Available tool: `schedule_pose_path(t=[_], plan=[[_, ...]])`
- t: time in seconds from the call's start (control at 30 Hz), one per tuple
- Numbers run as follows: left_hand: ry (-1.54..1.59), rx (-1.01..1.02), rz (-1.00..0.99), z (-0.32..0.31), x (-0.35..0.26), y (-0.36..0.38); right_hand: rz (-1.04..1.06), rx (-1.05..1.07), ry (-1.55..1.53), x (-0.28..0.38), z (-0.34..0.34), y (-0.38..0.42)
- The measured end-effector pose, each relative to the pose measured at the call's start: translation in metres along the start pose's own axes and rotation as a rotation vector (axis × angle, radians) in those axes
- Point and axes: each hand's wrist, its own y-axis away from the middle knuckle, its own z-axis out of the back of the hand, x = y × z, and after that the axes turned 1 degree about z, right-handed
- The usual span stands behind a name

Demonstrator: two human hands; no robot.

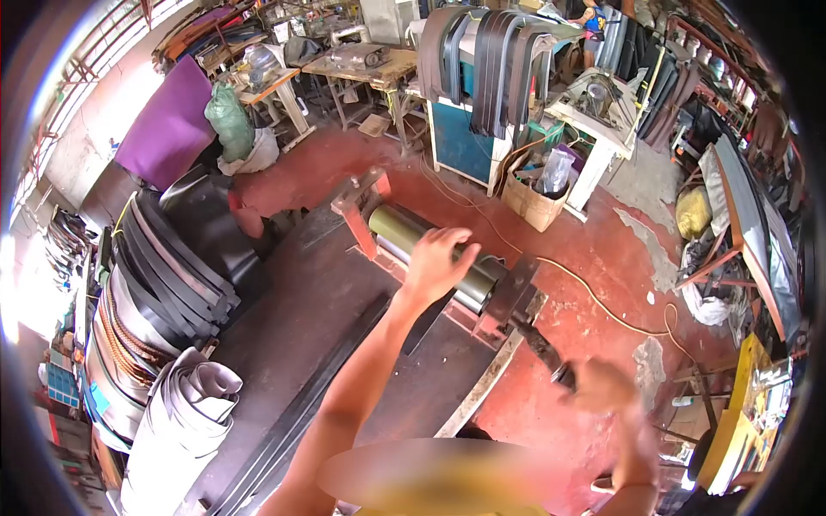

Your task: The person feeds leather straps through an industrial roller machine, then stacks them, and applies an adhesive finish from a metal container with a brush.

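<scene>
Centre of frame: hand-cranked roller press (354, 225) at the edge of a dark tabletop (288, 279). Left hand (437, 260) over the metal roller (396, 227), fingers loosely parted. Right hand (604, 387), lower right, seems curled round the crank handle (539, 348), though blurred. Judged risk: cranking with fingertips so near the roller could pinch them; a jerky pull might shift the press

Workshop, sheet-and-strip material everywhere. Evidence: hand-cranked roller machine (400, 230) on dark bench (275, 340), dark strips (493, 73) draped over blue cabinet (460, 142), rolled pale sheet (176, 439), machine (366, 56) on worn table (397, 79), scuffed red floor (594, 297).
</scene>
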Motion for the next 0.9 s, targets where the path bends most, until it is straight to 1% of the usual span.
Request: schedule_pose_path(t=[0.03,0.1,0.17,0.2,0.27,0.3,0.33,0.37,0.43,0.47,0.5,0.53,0.57,0.6,0.63,0.67,0.7,0.73,0.77,0.83,0.87,0.9], plan=[[-0.043,0.083,-0.027,-0.028,0.017,-0.021,-0.024,-0.057,0.092,-0.014,0.033,-0.011],[-0.276,0.615,0.246,-0.065,0.030,-0.054,-0.080,-0.077,0.038,-0.069,0.078,-0.051],[-0.372,0.945,0.334,-0.104,0.057,-0.063,-0.151,-0.324,0.156,-0.132,0.085,-0.108],[-0.421,1.112,0.375,-0.120,0.069,-0.064,-0.143,-0.351,0.121,-0.176,0.055,-0.150],[-0.394,1.197,0.388,-0.141,0.088,-0.064,-0.124,-0.406,0.052,-0.265,-0.006,-0.234],[-0.383,1.235,0.392,-0.143,0.092,-0.064,-0.124,-0.334,0.101,-0.299,-0.075,-0.278],[-0.385,1.114,0.331,-0.142,0.091,-0.060,-0.121,-0.263,0.150,-0.331,-0.143,-0.321],[-0.344,1.102,0.349,-0.145,0.096,-0.060,-0.152,-0.225,0.093,-0.326,-0.220,-0.334],[-0.249,1.074,0.376,-0.154,0.109,-0.064,-0.165,-0.102,-0.050,-0.261,-0.342,-0.285],[-0.140,1.014,0.411,-0.144,0.100,-0.070,-0.131,-0.043,-0.114,-0.220,-0.383,-0.248],[-0.080,0.948,0.456,-0.146,0.102,-0.075,-0.070,0.010,-0.156,-0.178,-0.408,-0.211],[-0.003,0.870,0.508,-0.154,0.105,-0.076,0.009,0.053,-0.181,-0.139,-0.413,-0.172],[0.076,0.805,0.569,-0.161,0.103,-0.069,0.086,0.089,-0.199,-0.109,-0.401,-0.137],[0.035,0.796,0.581,-0.161,0.096,-0.076,0.101,0.234,-0.278,-0.080,-0.377,-0.109],[0.032,0.736,0.587,-0.165,0.093,-0.085,0.076,0.368,-0.343,-0.061,-0.318,-0.092],[0.028,0.678,0.593,-0.170,0.092,-0.091,0.063,0.452,-0.384,-0.051,-0.255,-0.077],[0.028,0.623,0.607,-0.175,0.089,-0.094,0.052,0.484,-0.402,-0.046,-0.186,-0.062],[0.101,0.681,0.659,-0.168,0.081,-0.105,0.041,0.474,-0.389,-0.041,-0.120,-0.047],[0.074,0.518,0.570,-0.178,0.086,-0.103,-0.002,0.385,-0.296,-0.037,-0.058,-0.034],[0.087,0.336,0.495,-0.165,0.066,-0.108,-0.145,0.132,-0.038,-0.034,0.042,-0.021],[0.143,0.256,0.442,-0.158,0.059,-0.109,-0.137,-0.172,0.190,-0.043,0.066,-0.031],[0.188,0.162,0.388,-0.152,0.052,-0.113,-0.167,-0.271,0.201,-0.082,0.076,-0.054]])
